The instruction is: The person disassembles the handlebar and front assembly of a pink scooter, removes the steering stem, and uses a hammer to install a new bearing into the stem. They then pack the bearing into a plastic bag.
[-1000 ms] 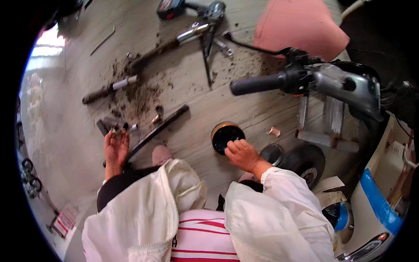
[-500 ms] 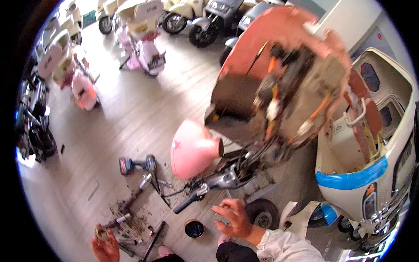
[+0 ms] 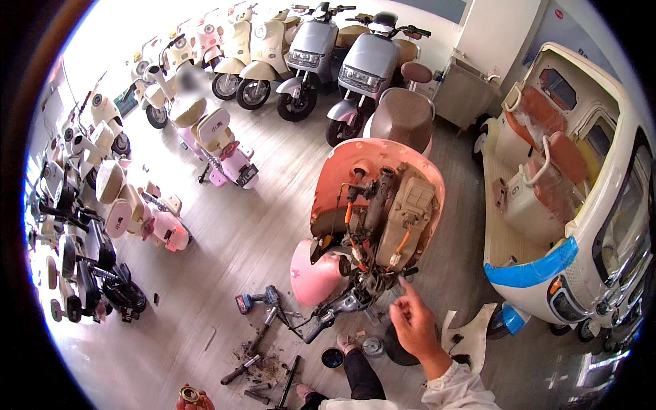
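At the lower edge my left hand (image 3: 196,403) is closed round a brass-coloured ring (image 3: 189,393). My right hand (image 3: 413,324) is raised, empty, its index finger stretched out and the other fingers loosely bent. That finger points up at the opened pink scooter body (image 3: 328,164), where black parts and orange cables show; I cannot tell whether it touches. Beneath the body lie a pink cone-shaped cowl (image 3: 313,279) and a handlebar (image 3: 335,314). A round tub with dark contents (image 3: 333,358) stands near my foot, a clear round container (image 3: 373,346) beside it.
A cordless drill (image 3: 257,299), a long-handled tool (image 3: 240,370) and a dark bar (image 3: 292,376) lie by scattered dirt (image 3: 270,362). To the right are a white curved panel (image 3: 475,331) and a white three-wheeler (image 3: 533,273). Parked scooters (image 3: 301,61) line the back and left.
My right hand has moved up and right, its index finger now stretched out. My left hand, with the ring, sits lower in view. The view has tilted up, showing more of the room.
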Demonstrator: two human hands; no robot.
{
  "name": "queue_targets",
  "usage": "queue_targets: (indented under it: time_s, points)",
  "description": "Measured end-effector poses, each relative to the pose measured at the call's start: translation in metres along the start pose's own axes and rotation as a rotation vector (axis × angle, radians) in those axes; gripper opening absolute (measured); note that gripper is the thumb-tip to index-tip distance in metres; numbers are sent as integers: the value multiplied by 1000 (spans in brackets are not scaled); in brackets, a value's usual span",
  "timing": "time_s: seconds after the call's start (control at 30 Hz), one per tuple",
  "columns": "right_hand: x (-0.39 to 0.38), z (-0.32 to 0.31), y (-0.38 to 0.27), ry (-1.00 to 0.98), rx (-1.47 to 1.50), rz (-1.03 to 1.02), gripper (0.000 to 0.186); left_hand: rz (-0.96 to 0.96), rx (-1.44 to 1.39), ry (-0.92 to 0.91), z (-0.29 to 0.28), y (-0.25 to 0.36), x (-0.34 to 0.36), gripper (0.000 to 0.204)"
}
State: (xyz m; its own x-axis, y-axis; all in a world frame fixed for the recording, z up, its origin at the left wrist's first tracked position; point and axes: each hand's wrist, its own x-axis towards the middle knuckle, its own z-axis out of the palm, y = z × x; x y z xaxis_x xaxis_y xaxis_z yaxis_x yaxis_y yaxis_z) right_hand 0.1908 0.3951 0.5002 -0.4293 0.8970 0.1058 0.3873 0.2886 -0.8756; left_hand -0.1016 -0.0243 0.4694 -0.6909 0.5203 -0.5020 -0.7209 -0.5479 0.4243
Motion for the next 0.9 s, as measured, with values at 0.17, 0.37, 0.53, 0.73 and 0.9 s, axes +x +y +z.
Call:
queue_targets:
  time_s: [0.17, 0.37, 0.53, 0.73, 0.9]
  points:
    - [96, 5, -6, -113, -8, 65, 65, 53, -29, 107, 64, -28, 3, 33]
    - [202, 8, -4, -89, -190, 66, 79, 11, -31, 119, 99, -71, 33, 42]
    - [269, 12, -17, -167, -434, 188, 88, 48, 0, 218, 134, -97, 47, 41]
    - [283, 14, -18, -303, -480, 216, 92, 80, 39, 281, 154, -111, 54, 39]
    - [253, 24, -18, -476, -511, 22, 90, 94, 60, 308, 161, -121, 55, 38]
